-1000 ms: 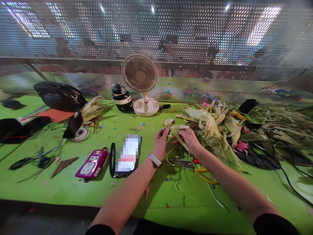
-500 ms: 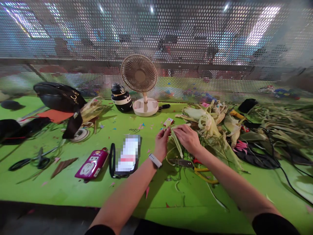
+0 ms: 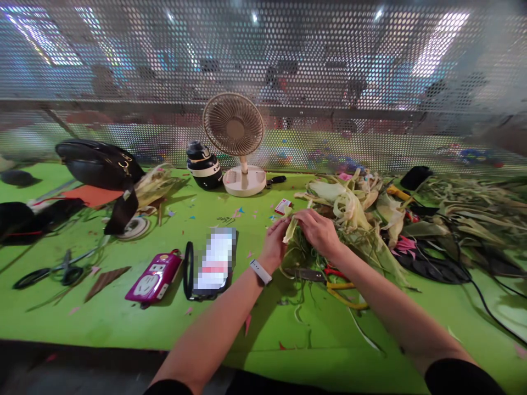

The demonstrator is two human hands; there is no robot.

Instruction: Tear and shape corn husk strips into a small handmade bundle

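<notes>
A pale green strip of corn husk (image 3: 290, 230) runs between my two hands above the green table. My left hand (image 3: 275, 241) has its fingers closed on the strip's near side, and a white band circles that wrist. From the right, my right hand (image 3: 319, 233) pinches the same strip with thumb and fingers. Just beyond them lies a small red and white box (image 3: 283, 206). Below my hands rest a dark-handled cutting tool (image 3: 305, 274) and yellow-handled pliers or scissors (image 3: 348, 296). A heap of dried corn husks (image 3: 356, 200) spreads right behind my right hand.
Left of my arms lie a phone (image 3: 216, 260), a magenta power socket (image 3: 154, 278) and black scissors (image 3: 66, 271). A fan (image 3: 246, 181), a black bottle (image 3: 205, 167) and a black bag (image 3: 99, 162) stand along the perforated metal screen (image 3: 313, 99). A black cable (image 3: 480, 299) trails right.
The husk strip's free end has swung from hanging down right of my left hand to lying over toward its fingers. Both hands have shifted only slightly.
</notes>
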